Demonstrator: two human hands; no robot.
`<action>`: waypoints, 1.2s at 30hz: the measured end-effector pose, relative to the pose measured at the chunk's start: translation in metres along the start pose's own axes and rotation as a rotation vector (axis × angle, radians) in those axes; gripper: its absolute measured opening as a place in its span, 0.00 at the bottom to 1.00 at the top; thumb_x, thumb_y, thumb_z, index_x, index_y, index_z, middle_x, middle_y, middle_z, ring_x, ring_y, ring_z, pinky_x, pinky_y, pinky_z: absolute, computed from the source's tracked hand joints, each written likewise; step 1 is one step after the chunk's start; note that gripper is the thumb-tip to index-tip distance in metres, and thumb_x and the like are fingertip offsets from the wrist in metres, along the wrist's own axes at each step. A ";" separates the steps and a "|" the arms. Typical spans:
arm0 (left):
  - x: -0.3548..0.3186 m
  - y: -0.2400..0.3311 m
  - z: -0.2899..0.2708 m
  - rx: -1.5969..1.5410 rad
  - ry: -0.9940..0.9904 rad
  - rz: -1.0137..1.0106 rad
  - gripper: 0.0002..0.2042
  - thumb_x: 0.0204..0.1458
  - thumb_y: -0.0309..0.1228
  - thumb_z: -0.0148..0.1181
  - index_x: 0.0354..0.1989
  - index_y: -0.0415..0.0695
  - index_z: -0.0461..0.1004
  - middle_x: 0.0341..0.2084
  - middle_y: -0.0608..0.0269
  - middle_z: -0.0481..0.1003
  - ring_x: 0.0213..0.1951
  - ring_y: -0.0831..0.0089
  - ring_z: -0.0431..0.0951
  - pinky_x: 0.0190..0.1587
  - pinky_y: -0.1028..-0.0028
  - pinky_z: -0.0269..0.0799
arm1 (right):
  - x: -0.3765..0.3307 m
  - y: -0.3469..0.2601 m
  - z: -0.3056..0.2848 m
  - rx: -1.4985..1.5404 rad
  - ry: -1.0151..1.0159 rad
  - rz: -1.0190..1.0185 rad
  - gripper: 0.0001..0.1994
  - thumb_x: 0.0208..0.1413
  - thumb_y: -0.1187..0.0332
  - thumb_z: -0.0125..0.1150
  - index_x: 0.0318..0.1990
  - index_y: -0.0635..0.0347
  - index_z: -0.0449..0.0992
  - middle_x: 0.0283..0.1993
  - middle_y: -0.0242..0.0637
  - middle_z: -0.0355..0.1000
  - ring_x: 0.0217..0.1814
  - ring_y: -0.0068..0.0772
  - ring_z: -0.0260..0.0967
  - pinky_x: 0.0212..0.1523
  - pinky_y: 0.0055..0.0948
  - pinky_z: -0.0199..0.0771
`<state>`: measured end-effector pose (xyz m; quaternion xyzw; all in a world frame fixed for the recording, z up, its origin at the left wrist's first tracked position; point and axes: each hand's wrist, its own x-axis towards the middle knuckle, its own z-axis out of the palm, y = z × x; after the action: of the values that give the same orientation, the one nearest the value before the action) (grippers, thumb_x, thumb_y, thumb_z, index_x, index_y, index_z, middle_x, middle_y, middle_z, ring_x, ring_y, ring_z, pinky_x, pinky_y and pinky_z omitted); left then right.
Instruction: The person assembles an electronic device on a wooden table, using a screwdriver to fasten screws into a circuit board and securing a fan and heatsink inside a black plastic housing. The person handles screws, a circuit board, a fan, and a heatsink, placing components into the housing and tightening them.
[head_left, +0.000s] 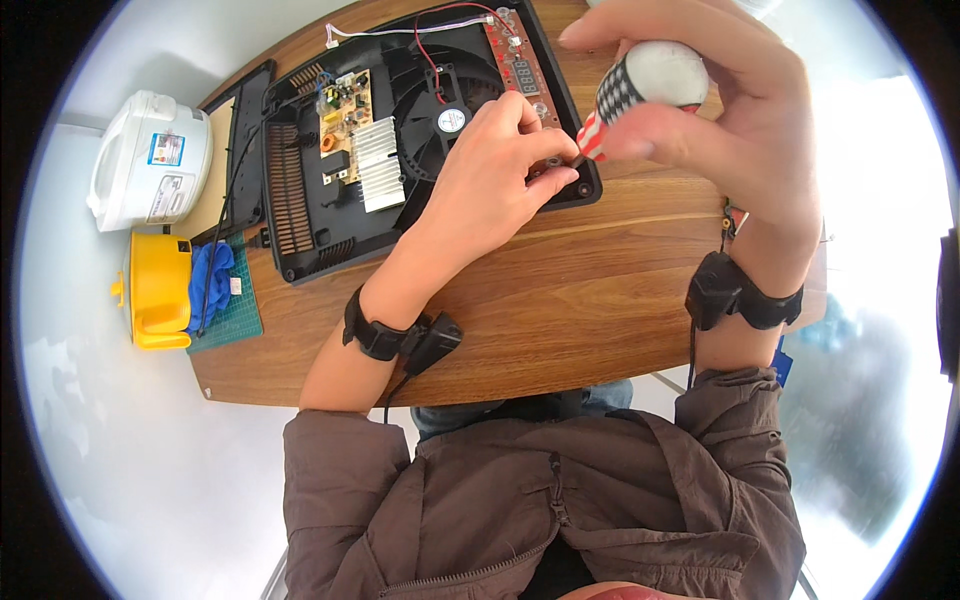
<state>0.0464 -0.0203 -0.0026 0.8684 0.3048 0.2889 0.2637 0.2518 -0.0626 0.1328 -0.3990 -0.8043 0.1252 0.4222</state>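
My right hand (745, 120) is wrapped round a screwdriver (655, 80) with a fat, round white end and a patterned body in black and white, then red and white stripes. It tilts down toward the corner of a black appliance base (330, 245), which looks like an induction cooker's lower shell. My left hand (500, 170) reaches over the base, its thumb and forefinger pinched by the screwdriver's tip; whatever they hold is hidden. Beside these fingers is a red-brown display board (522, 75), partly covered. A black fan (425, 110) sits in the middle of the base.
Left of the fan are a circuit board (345, 100) and a finned heat sink (380, 165). A white rice cooker (150, 160), a yellow pot (160, 290), a blue cloth (208, 285) and a green mat (245, 300) occupy the left side of the wooden table (520, 310).
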 end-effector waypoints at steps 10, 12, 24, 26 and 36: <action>0.002 -0.001 0.002 0.008 0.020 0.025 0.08 0.52 0.32 0.75 0.38 0.48 0.84 0.35 0.61 0.67 0.40 0.61 0.72 0.43 0.63 0.72 | 0.000 0.056 -0.001 0.409 -0.093 -0.192 0.24 0.52 0.61 0.79 0.53 0.63 0.79 0.51 0.44 0.79 0.51 0.34 0.77 0.54 0.34 0.77; 0.003 0.000 0.002 0.023 0.019 0.040 0.08 0.52 0.32 0.75 0.38 0.48 0.83 0.35 0.61 0.66 0.40 0.60 0.72 0.44 0.62 0.72 | 0.003 0.083 0.000 0.304 0.007 -0.326 0.21 0.55 0.61 0.80 0.50 0.62 0.80 0.51 0.45 0.79 0.48 0.34 0.77 0.52 0.35 0.78; 0.002 -0.003 0.003 0.023 0.011 0.042 0.09 0.51 0.30 0.75 0.38 0.46 0.82 0.36 0.60 0.67 0.40 0.60 0.72 0.44 0.62 0.72 | 0.012 0.073 0.005 0.307 -0.020 -0.348 0.18 0.59 0.74 0.73 0.55 0.70 0.79 0.56 0.51 0.79 0.60 0.42 0.78 0.60 0.35 0.81; 0.003 -0.001 0.003 -0.006 0.015 0.025 0.09 0.51 0.30 0.75 0.39 0.46 0.81 0.37 0.60 0.67 0.41 0.60 0.73 0.45 0.62 0.72 | 0.000 0.058 0.012 0.533 0.021 -0.157 0.20 0.58 0.73 0.75 0.56 0.69 0.79 0.56 0.48 0.78 0.58 0.38 0.78 0.58 0.32 0.80; 0.004 0.000 0.002 -0.016 -0.038 -0.020 0.13 0.48 0.29 0.76 0.42 0.43 0.82 0.39 0.59 0.69 0.44 0.60 0.73 0.47 0.63 0.73 | 0.004 0.055 0.023 0.748 0.057 -0.136 0.23 0.60 0.75 0.74 0.61 0.71 0.75 0.58 0.43 0.76 0.55 0.27 0.76 0.56 0.26 0.79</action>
<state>0.0502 -0.0184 -0.0028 0.8685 0.3061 0.2720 0.2793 0.2620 -0.0207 0.0907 -0.1661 -0.7155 0.3707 0.5683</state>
